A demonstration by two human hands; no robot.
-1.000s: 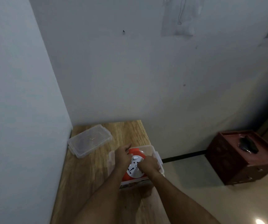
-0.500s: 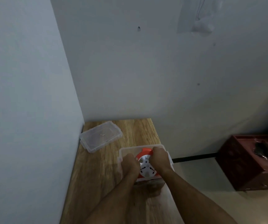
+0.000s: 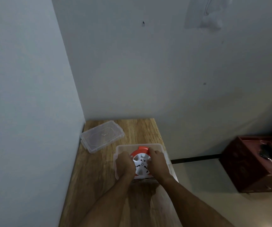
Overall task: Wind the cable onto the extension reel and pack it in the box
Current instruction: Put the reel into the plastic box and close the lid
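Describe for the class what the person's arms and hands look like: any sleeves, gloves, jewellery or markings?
Both forearms are bare as far as the frame shows, with no sleeves visible. The left hand and right hand wear no gloves; no watch, rings or markings show in this dim picture.

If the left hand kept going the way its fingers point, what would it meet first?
Probably the far wall of the clear box: the left hand grips the reel's left edge, fingers pointing away. Depth is unclear.

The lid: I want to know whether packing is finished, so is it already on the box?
No: the clear lid lies on the wooden table apart from the open box, where both hands hold the reel.
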